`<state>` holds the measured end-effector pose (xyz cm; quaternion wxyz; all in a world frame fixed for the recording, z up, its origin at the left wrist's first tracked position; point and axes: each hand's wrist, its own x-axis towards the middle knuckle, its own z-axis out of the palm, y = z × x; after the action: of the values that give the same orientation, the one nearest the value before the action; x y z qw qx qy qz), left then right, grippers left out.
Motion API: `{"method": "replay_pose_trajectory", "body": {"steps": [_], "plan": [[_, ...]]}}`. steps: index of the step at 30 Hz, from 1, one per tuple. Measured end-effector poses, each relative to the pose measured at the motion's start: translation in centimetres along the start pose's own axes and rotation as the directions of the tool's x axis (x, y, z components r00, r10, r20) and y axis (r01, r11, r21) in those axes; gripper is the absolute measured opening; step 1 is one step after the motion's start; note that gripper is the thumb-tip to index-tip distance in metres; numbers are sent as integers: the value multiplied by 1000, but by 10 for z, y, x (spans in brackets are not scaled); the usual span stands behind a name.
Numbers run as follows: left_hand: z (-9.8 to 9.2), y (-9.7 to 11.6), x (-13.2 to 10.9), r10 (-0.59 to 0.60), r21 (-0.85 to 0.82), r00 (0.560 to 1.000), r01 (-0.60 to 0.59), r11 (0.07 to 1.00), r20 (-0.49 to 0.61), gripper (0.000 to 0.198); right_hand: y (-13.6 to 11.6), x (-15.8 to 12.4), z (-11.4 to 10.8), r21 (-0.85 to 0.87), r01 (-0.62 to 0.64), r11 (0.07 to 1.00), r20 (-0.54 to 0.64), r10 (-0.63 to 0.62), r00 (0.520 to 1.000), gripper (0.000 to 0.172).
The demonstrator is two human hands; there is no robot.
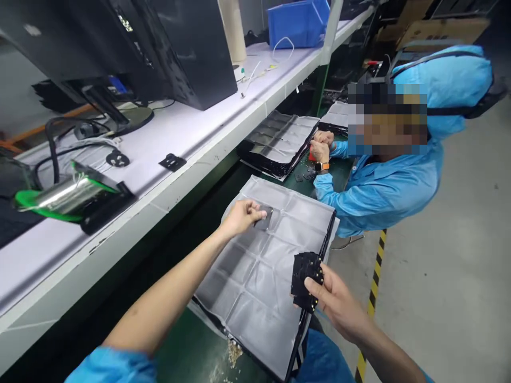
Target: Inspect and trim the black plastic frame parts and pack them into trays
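My left hand pinches a small, flat, dark plate with rounded corners between thumb and fingers, just over the far part of a tray. That tray is lined with a creased, whitish translucent sheet that shows a grid of compartments beneath. Above the tray's right edge, my right hand is closed around a bundle of flat black parts with small gold-coloured spots along one side. My right thumb presses on their face; the far side of the bundle is hidden.
A person in blue workwear sits at the right beside another covered tray. Above runs a white shelf with a monitor, a tape reel and a blue bin. Crumbs lie by the near tray corner.
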<state>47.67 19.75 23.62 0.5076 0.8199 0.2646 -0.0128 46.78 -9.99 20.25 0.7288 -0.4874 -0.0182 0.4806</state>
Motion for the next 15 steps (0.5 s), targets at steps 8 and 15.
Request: {"method": "replay_pose_trajectory", "body": {"steps": [8,15], "plan": [[70,-26,166,-117,189,992,106,976,44,31,-17,23,-43,-41,67,997,-120,-72,990,46],[71,-16,160,-44,252,998,51,966,-35,24,-27,69,-52,-36,80,996,-197,-86,977,54]]}}
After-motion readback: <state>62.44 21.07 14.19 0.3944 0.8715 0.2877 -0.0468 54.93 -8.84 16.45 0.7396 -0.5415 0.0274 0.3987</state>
